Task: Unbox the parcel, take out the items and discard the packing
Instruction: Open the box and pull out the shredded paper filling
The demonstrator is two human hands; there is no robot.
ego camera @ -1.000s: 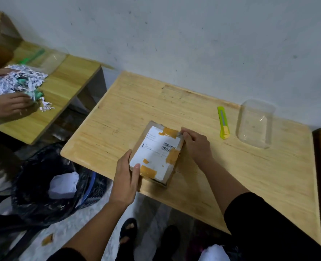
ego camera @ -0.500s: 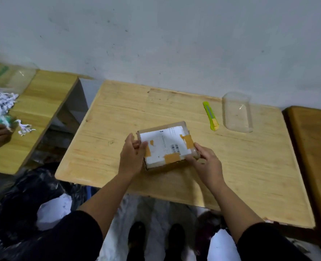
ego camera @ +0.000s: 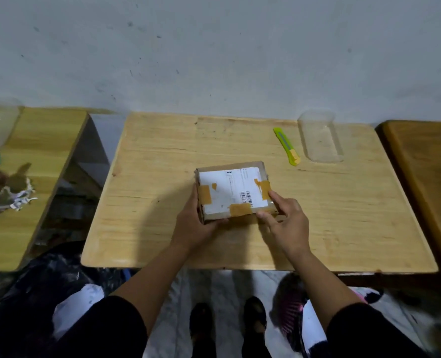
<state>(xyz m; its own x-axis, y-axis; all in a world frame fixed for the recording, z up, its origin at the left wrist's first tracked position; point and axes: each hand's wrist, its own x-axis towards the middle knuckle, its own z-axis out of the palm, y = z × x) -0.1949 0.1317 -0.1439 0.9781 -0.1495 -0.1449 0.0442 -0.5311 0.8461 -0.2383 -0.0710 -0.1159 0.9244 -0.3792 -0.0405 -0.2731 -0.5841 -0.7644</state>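
Near the table's front edge, we are gripping the taped parcel with our left hand; our right hand is pinching its corner, risking tearing cardboard while the knife is lying beyond the parcel.

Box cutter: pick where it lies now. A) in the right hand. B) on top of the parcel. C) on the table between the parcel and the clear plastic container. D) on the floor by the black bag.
C: the box cutter lies untouched on the table, left of the clear container and beyond the taped parcel, which both hands hold.
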